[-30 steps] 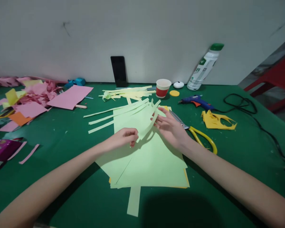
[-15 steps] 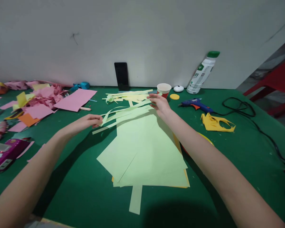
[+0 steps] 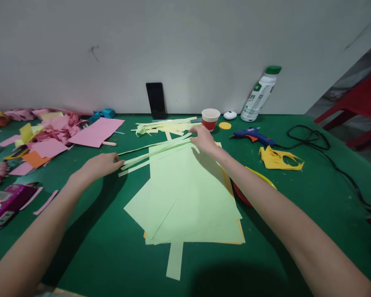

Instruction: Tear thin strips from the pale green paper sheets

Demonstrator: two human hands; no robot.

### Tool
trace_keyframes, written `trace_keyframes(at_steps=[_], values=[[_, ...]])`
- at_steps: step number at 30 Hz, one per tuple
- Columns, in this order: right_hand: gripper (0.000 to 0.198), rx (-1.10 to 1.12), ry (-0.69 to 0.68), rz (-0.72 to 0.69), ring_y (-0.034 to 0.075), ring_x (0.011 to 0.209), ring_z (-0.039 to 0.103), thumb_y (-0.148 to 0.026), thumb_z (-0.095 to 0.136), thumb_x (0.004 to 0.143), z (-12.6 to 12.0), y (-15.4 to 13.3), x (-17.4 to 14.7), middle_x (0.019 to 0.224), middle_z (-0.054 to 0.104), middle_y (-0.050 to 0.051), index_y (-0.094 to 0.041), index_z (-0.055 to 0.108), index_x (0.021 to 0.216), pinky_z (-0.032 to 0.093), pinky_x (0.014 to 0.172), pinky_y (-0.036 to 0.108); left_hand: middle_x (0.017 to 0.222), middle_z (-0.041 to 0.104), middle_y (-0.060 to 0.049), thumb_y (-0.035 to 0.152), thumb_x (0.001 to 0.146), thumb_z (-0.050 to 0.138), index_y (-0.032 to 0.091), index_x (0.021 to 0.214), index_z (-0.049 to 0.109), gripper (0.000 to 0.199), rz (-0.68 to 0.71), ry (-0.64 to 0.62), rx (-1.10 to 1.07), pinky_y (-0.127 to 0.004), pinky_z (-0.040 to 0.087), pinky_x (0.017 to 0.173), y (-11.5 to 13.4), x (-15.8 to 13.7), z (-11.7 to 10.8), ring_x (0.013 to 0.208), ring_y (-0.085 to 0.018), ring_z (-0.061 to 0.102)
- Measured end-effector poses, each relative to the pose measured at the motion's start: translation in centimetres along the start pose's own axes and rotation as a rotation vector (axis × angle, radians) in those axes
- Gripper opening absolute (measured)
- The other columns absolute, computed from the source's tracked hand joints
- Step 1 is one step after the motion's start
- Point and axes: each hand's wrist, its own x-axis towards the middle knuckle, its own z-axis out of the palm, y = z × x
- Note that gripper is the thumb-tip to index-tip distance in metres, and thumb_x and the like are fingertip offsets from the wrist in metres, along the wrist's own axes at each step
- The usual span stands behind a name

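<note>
Pale green paper strips [image 3: 154, 152] stretch between my two hands, over the far end of a stack of pale green paper sheets [image 3: 188, 198]. My left hand [image 3: 106, 165] pinches their left ends, above the green tabletop. At their right ends my right hand [image 3: 200, 139] has its fingers closed on them, near the stack's top edge. A single wide strip [image 3: 175, 260] pokes out from under the stack's near edge. Beyond my hands lies a bundle of cut strips [image 3: 167, 124] with a small green curl of paper [image 3: 140, 130] beside it.
Pink paper scraps [image 3: 58, 130] and a purple tool [image 3: 9, 202] lie left. A phone [image 3: 156, 101] and a bottle [image 3: 261, 95] lean on the wall, with a paper cup [image 3: 210, 119] between. Right are a blue glue gun [image 3: 253, 135], its cord [image 3: 340, 169] and a yellow paper scrap [image 3: 280, 159].
My left hand has shifted slightly left and the looped strips now lie straighter and lower. My right hand has come down a little towards the stack. The view has moved slightly.
</note>
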Motion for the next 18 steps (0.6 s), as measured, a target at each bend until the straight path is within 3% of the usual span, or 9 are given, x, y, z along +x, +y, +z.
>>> trace_keyframes(at_steps=[3, 7, 13, 16, 18], values=[[0.029, -0.132, -0.192, -0.029, 0.018, 0.094, 0.056, -0.030, 0.048, 0.085, -0.1, 0.3, -1.6, 0.112, 0.054, 0.008, -0.016, 0.052, 0.111, 0.047, 0.079, 0.039, 0.055, 0.053, -0.006, 0.042, 0.069, 0.053, 0.017, 0.066, 0.055, 0.025, -0.078, 0.099, 0.148, -0.027, 0.026, 0.051, 2.5, -0.9, 1.0, 0.055, -0.022, 0.049], [0.030, -0.217, -0.357, -0.054, 0.018, 0.094, 0.056, -0.030, 0.048, 0.085, 0.1, 0.3, -2.9, 0.112, 0.054, 0.008, -0.016, 0.051, 0.111, 0.047, 0.078, 0.039, 0.060, 0.056, -0.007, 0.038, 0.071, 0.049, 0.017, 0.068, 0.059, 0.023, 0.003, 0.071, 0.149, -0.026, 0.025, 0.050, 6.9, -2.0, 3.0, 0.057, -0.022, 0.049], [0.028, -0.183, -0.481, -0.112, 0.017, 0.092, 0.056, -0.030, 0.047, 0.086, -1.0, -0.5, -3.6, 0.111, 0.055, 0.007, -0.016, 0.053, 0.109, 0.048, 0.077, 0.037, 0.065, 0.061, -0.005, 0.041, 0.078, 0.044, 0.016, 0.078, 0.060, 0.029, 0.170, -0.080, -0.129, -0.025, 0.035, 0.050, 10.8, -1.5, 5.7, 0.056, -0.018, 0.054], [0.024, -0.096, -0.488, -0.206, 0.015, 0.081, 0.058, -0.031, 0.051, 0.083, -2.3, -1.3, -5.1, 0.095, 0.060, 0.004, -0.013, 0.058, 0.098, 0.049, 0.069, 0.032, 0.094, 0.064, -0.010, 0.046, 0.080, 0.042, 0.015, 0.098, 0.056, 0.039, 0.244, -0.185, -0.354, -0.026, 0.045, 0.065, 11.7, -0.6, 7.0, 0.082, -0.019, 0.060], [0.019, -0.008, -0.469, -0.271, 0.012, 0.066, 0.055, -0.030, 0.060, 0.076, -3.3, -2.0, -6.5, 0.073, 0.061, 0.001, -0.012, 0.062, 0.082, 0.045, 0.060, 0.027, 0.105, 0.062, -0.011, 0.051, 0.082, 0.037, 0.014, 0.105, 0.055, 0.047, 0.294, -0.271, -0.488, -0.027, 0.046, 0.077, 12.3, -0.3, 7.8, 0.095, -0.019, 0.058]])
